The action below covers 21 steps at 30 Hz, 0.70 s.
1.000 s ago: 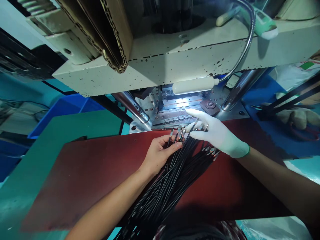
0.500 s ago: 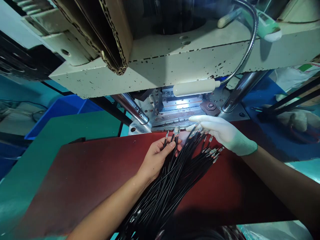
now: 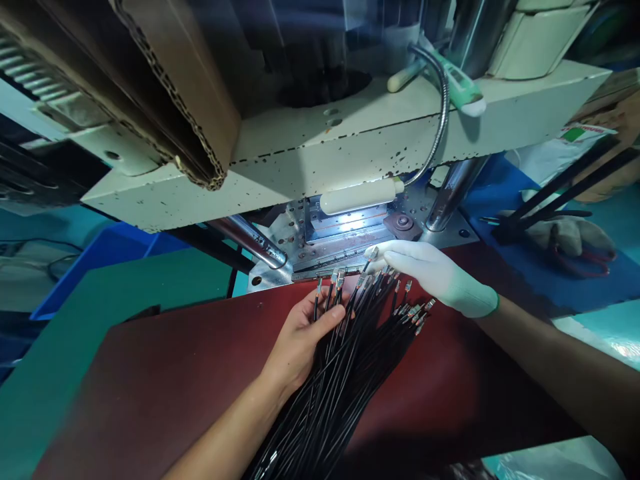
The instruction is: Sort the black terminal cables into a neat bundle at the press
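A bundle of thin black cables (image 3: 325,400) with metal connectors at their ends runs up from the lower edge. My bare left hand (image 3: 305,330) is closed round several of these cables just below their connectors, thumb on top. My right hand (image 3: 430,270), in a white glove with a green cuff, is at the upper cable ends. Its fingertips are pinched at one metal connector (image 3: 371,253); the fingers' undersides are partly hidden. More connectors (image 3: 417,313) fan out below the right hand. Just beyond both hands lies the front metal strip of the press bed (image 3: 330,263).
A cream press plate (image 3: 280,173) overhangs the bed between steel posts (image 3: 455,193). A white lamp (image 3: 357,197) lights the die area. A dark red sheet (image 3: 200,360) covers the table. Cardboard (image 3: 210,107) hangs at upper left; a blue bin (image 3: 100,260) stands left, gloves (image 3: 570,237) right.
The view has shifted, so the press sits further left. My right hand's stretched fingers have drawn in to a connector at the cable tips. The left hand keeps its hold on the cables.
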### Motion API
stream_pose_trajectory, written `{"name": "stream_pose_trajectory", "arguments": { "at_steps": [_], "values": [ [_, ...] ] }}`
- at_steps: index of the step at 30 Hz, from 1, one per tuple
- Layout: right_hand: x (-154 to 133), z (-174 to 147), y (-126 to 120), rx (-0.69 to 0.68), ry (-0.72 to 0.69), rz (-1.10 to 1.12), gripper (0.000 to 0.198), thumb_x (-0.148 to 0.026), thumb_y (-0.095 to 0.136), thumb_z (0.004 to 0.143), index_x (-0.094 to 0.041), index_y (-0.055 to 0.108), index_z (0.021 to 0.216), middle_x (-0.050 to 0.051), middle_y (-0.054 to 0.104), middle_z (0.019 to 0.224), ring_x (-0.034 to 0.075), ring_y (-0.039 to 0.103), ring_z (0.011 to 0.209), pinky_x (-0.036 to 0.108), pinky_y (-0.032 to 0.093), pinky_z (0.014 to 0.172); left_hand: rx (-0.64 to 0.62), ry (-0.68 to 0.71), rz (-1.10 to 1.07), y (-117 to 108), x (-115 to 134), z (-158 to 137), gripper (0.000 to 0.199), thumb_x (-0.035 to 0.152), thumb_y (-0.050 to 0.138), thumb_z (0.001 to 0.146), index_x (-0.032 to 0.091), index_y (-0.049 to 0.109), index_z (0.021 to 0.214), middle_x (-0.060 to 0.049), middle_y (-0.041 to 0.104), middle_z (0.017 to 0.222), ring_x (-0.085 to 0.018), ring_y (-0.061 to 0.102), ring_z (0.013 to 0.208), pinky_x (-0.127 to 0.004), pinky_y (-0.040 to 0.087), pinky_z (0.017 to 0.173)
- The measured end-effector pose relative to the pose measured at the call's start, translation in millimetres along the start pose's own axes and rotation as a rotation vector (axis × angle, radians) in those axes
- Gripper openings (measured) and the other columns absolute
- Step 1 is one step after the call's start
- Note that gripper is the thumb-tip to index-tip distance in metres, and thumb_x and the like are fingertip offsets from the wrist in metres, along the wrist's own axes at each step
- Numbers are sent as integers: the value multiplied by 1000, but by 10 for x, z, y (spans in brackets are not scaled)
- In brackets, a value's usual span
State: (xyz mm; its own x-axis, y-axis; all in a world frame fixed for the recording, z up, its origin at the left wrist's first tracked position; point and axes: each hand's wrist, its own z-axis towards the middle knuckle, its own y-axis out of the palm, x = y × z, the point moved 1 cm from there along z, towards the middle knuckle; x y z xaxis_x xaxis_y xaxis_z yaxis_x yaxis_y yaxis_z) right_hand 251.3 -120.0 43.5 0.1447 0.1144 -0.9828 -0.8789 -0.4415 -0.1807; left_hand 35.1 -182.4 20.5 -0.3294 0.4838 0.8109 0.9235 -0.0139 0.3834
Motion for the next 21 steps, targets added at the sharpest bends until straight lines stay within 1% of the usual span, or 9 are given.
{"name": "stream_pose_trajectory", "arguments": {
  "at_steps": [2, 3, 7, 11, 14, 17, 19, 21],
  "values": [
    [-1, 4, 0, -1, 13, 33, 30, -40, 50, 95, -21, 69, 108, 4, 69, 111, 21, 63, 108, 37, 48, 98, 13, 22, 50, 10, 1, -4, 34, 24, 85, 64, 17, 68, 92, 2, 67, 85, -8, 59, 75, -17, 47, 72],
    [-5, 6, 3, 1, 24, 51, 30, -41, 51, 95, -20, 69, 109, 5, 69, 112, 20, 63, 108, 36, 49, 97, 19, 23, 72, 15, 1, -4, 32, 23, 85, 63, 16, 68, 89, 2, 66, 83, -7, 59, 73, -17, 46, 72],
    [-41, 7, 24, -1, 40, 84, 31, -40, 51, 95, -20, 68, 111, 4, 70, 109, 18, 64, 104, 32, 49, 95, 42, -22, 108, 24, -7, 4, 27, 27, 84, 64, 14, 65, 77, 1, 66, 72, -7, 56, 62, -18, 44, 63],
    [-62, -7, 15, 9, -25, 59, 31, -37, 46, 97, -21, 68, 113, 3, 70, 110, 17, 64, 104, 32, 48, 98, 53, -39, 110, 22, -13, 19, 26, 29, 82, 66, 14, 65, 77, 1, 66, 70, -6, 54, 59, -18, 42, 60],
    [-64, -12, -26, 33, -42, -5, 32, -37, 47, 97, -20, 68, 113, 4, 67, 116, 18, 62, 109, 34, 46, 101, 48, -1, 115, 27, -7, 23, 25, 28, 80, 69, 13, 64, 80, 0, 65, 70, -6, 51, 58, -17, 41, 59],
    [-74, -8, -78, 10, 26, -29, 33, -38, 48, 95, -16, 68, 110, 7, 67, 117, 20, 61, 111, 34, 48, 99, 39, 13, 74, 26, 9, 17, 25, 29, 76, 72, 14, 61, 85, -1, 63, 71, -7, 53, 62, -18, 43, 62],
    [-81, -4, -104, -17, 114, 6, 34, -39, 48, 95, -16, 67, 110, 7, 69, 111, 20, 64, 104, 33, 52, 89, -7, 5, 27, 24, 22, 13, 23, 31, 72, 75, 15, 58, 82, 0, 59, 69, -9, 54, 64, -20, 44, 62],
    [-80, -1, -117, -22, 176, 42, 31, -38, 52, 92, -16, 66, 109, 7, 71, 103, 19, 67, 92, 31, 55, 78, -63, 8, -13, 24, 31, 12, 24, 32, 71, 76, 15, 54, 78, 2, 53, 64, -9, 52, 61, -20, 42, 58]
  ]
}}
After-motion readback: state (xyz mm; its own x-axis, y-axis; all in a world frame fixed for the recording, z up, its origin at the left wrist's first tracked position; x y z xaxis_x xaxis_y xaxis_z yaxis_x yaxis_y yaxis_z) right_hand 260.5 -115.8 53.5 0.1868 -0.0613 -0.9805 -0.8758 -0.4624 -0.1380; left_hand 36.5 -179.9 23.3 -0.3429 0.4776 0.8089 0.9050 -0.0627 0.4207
